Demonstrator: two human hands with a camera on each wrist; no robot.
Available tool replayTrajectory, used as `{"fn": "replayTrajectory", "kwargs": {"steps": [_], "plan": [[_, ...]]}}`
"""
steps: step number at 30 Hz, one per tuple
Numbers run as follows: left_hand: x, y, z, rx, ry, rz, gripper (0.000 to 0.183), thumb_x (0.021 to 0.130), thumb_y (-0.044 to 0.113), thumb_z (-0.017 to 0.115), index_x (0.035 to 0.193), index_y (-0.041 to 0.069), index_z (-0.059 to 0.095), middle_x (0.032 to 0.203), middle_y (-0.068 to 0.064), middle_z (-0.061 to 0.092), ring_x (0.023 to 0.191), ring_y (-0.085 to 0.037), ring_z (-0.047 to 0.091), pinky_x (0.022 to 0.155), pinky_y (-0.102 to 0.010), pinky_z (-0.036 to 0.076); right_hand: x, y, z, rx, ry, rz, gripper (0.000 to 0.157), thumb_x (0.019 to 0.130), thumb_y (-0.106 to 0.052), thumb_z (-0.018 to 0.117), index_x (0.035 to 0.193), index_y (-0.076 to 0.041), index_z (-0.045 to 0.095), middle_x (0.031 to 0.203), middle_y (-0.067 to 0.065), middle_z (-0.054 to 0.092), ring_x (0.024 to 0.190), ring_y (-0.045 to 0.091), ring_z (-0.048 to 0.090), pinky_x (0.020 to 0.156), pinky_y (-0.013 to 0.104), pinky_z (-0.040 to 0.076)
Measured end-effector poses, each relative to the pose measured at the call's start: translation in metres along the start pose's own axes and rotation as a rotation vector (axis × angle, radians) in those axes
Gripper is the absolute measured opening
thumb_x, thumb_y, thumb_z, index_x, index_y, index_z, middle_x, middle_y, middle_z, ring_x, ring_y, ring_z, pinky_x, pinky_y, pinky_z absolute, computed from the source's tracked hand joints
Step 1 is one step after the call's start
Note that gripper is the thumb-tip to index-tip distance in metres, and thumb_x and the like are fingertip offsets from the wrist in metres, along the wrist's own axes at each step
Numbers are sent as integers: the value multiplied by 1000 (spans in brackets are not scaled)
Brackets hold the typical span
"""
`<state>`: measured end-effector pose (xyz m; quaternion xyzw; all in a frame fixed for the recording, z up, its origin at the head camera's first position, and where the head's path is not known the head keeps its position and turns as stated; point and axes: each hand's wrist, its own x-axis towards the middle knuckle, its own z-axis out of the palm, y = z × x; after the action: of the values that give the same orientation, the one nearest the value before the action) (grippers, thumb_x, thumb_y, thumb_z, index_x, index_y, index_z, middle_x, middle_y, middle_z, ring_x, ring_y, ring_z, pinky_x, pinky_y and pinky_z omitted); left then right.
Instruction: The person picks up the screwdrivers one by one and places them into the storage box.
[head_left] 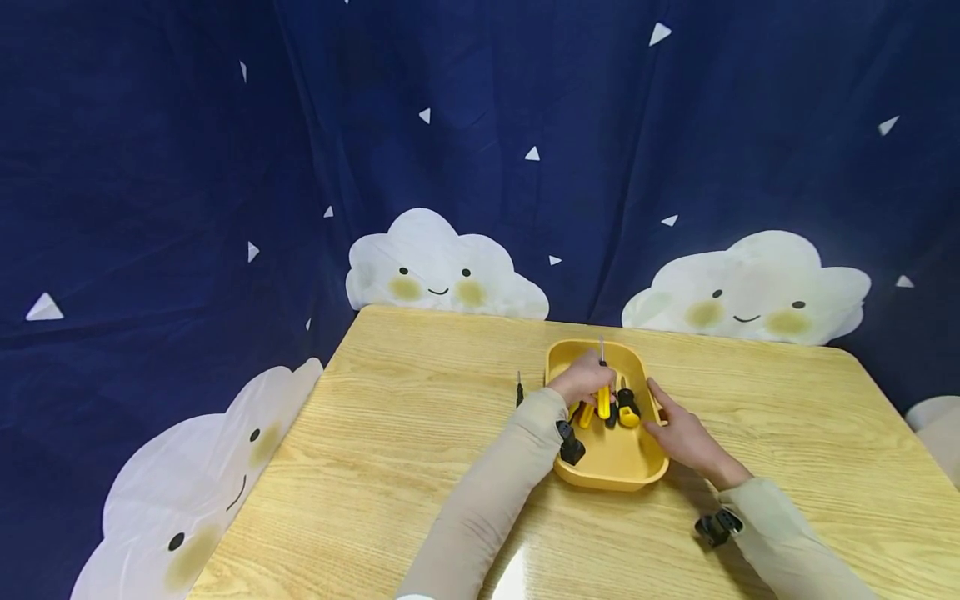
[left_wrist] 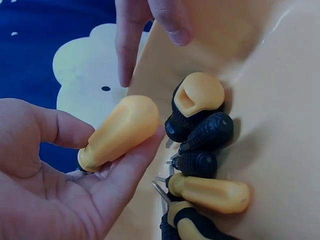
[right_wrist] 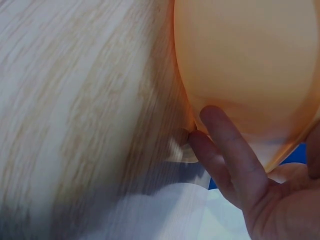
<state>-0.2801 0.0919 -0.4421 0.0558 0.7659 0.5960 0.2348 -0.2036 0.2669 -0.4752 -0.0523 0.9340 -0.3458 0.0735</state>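
Over the yellow plastic bin (head_left: 611,479), my left hand (head_left: 585,379) holds a screwdriver (left_wrist: 120,132) by its yellow handle, between thumb and fingers. Its metal shaft points toward the far side in the head view. My right hand (head_left: 686,433) grips the bin's right wall, fingers (right_wrist: 232,150) along the outside and thumb over the rim. Below the held screwdriver, more screwdrivers lie side by side in the bin: a stubby yellow-and-black one (left_wrist: 200,95), black-handled ones (left_wrist: 207,132), a yellow-handled one (left_wrist: 215,194) and a black-and-yellow one (left_wrist: 192,222).
Left of the bin, a thin dark screwdriver (head_left: 519,390) lies on the wooden table (head_left: 375,433), partly hidden by my left sleeve. Behind the table hangs a dark blue curtain (head_left: 480,100) with white clouds. Each wrist carries a small black camera (head_left: 718,527).
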Motion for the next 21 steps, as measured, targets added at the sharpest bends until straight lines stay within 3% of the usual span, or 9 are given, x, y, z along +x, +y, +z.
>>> {"fn": "replayTrajectory", "kwargs": {"steps": [4, 9, 15, 21], "plan": [[1, -2, 3, -12, 4, -14, 15, 87, -2, 51, 99, 2, 42, 87, -21, 59, 87, -40, 64, 67, -45, 54, 0, 1, 1, 0, 2, -3, 72, 94, -12, 52, 151, -4, 9, 126, 39, 45, 107, 43, 53, 78, 43, 50], [2, -5, 5, 15, 16, -12, 10, 88, -1, 50, 97, 1, 44, 76, -15, 57, 83, -38, 66, 69, -46, 54, 0, 1, 1, 16, 4, -4, 72, 94, -11, 52, 151, -3, 9, 120, 38, 50, 100, 38, 57, 75, 39, 50], [2, -9, 7, 61, 26, -57, 12, 91, 4, 50, 101, 2, 43, 75, -13, 55, 59, -22, 58, 68, -44, 54, 0, 0, 1, 24, 0, 0, 72, 94, -11, 51, 151, -4, 8, 120, 38, 50, 99, 37, 57, 73, 37, 49], [3, -12, 8, 100, 47, -104, 24, 96, 15, 53, 113, 2, 42, 83, -10, 53, 64, -22, 59, 72, -45, 54, 0, 1, 0, 28, 4, -2, 72, 94, -11, 52, 151, -4, 8, 114, 36, 53, 93, 33, 59, 70, 36, 49]]}}
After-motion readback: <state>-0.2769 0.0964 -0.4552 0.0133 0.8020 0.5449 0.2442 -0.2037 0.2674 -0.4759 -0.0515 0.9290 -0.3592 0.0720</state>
